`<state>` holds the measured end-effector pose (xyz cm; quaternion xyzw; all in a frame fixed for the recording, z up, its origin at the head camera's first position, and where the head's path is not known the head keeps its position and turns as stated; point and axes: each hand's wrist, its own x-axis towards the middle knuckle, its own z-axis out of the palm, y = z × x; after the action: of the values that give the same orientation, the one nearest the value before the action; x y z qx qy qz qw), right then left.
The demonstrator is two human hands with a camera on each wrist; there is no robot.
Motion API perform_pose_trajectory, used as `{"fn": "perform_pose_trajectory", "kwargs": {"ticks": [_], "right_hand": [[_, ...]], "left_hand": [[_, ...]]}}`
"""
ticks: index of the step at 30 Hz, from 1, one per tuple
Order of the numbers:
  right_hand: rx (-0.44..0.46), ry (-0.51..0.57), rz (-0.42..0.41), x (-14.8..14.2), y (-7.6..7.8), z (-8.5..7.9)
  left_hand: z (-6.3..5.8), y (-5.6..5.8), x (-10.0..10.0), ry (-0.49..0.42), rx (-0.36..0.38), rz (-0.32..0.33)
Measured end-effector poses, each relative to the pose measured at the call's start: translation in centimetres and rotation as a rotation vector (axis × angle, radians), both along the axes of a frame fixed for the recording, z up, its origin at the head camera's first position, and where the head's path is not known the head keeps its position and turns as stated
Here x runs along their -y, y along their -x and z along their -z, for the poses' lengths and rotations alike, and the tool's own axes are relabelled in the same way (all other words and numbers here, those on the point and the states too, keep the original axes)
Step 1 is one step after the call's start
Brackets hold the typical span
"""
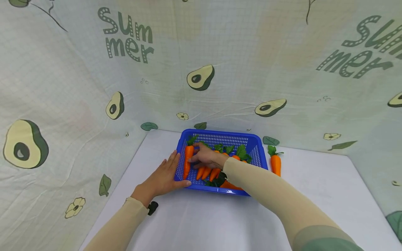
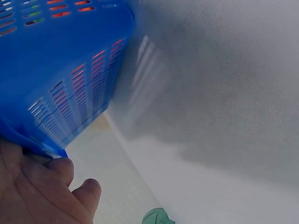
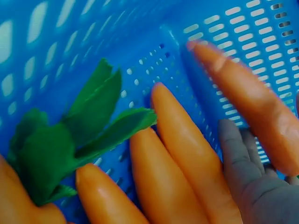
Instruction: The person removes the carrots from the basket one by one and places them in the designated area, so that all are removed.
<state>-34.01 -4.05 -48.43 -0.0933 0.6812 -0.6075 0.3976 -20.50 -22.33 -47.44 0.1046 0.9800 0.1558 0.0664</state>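
Observation:
A blue perforated plastic basket (image 1: 216, 131) holds several orange carrots with green tops. My left hand (image 1: 164, 176) rests at its front left corner, fingers extended along the left side and thumb over the front rim. In the left wrist view the hand (image 2: 42, 191) lies against the basket rim. My right hand (image 1: 205, 155) reaches inside, beside a carrot (image 1: 187, 162) standing along the left wall. The right wrist view shows fairly straight fingers (image 3: 238, 158) next to that carrot (image 3: 247, 93); whether they touch is unclear. Other carrots (image 3: 163, 177) lie side by side in the basket.
One carrot (image 1: 276, 164) lies on the white table (image 1: 317, 195), right of the basket. A dark green carrot top (image 1: 220, 179) sits near the basket's front wall. Printed cloth (image 1: 235, 69) hangs behind and on both sides.

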Motion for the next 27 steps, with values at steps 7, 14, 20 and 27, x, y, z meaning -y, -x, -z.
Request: {"fn": "perform_pose_trajectory", "kwargs": {"ticks": [7,14,20,27], "right_hand": [[-0.008,0.012,-0.025,0.4,-0.6,-0.5],[-0.061,0.001,-0.068,-0.3,-0.7,-0.8],[-0.127,0.023,-0.035,-1.9,-0.2,-2.0],[-0.196,0.042,0.006,-4.2,-0.1,-3.7]], "left_hand": [[0.1,0.1,-0.4,-0.009,0.009,0.008],[-0.3,-0.1,-0.6,-0.001,0.012,0.015],[-0.4,-0.2,-0.5,-0.007,0.024,-0.010],[-0.4,-0.4,-0.1,-0.029,0.018,-0.024]]}}
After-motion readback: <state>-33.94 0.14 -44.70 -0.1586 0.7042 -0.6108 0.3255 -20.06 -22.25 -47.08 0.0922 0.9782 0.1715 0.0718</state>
